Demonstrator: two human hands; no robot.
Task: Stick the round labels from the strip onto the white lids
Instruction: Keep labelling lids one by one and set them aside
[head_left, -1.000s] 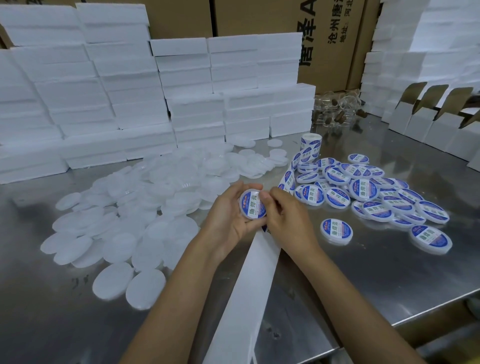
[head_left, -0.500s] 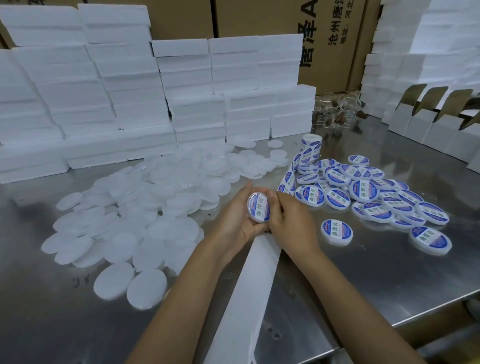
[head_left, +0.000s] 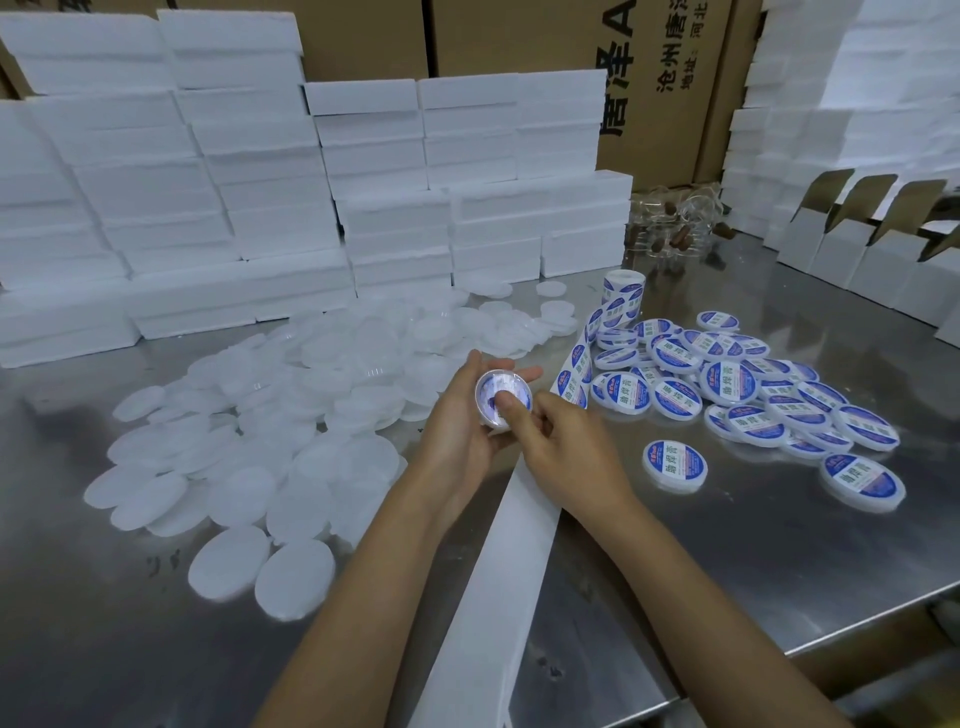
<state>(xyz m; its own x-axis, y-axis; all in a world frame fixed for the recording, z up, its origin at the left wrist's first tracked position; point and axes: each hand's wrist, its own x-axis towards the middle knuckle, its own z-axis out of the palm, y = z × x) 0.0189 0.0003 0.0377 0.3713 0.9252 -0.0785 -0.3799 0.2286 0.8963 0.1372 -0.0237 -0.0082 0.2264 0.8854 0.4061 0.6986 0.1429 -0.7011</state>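
My left hand (head_left: 460, 423) holds a white lid (head_left: 501, 397) with a blue and white round label on it, face toward me. My right hand (head_left: 563, 449) rests against it, the thumb pressing on the label. Under my hands the label strip (head_left: 576, 371) runs from a roll (head_left: 623, 291) toward me, and its bare white backing (head_left: 504, 571) trails off the table's near edge. A heap of plain white lids (head_left: 322, 384) lies to the left. A pile of labelled lids (head_left: 737, 379) lies to the right.
Stacks of white foam blocks (head_left: 270, 197) line the back and left of the steel table (head_left: 727, 561). Cardboard cartons stand behind them. Open white boxes (head_left: 852, 244) and clear jars (head_left: 675, 223) sit at the back right. The table edge runs along the lower right.
The lid has turned in my left hand, and my right thumb has come onto the label's face. My left fingers have opened out behind the lid.
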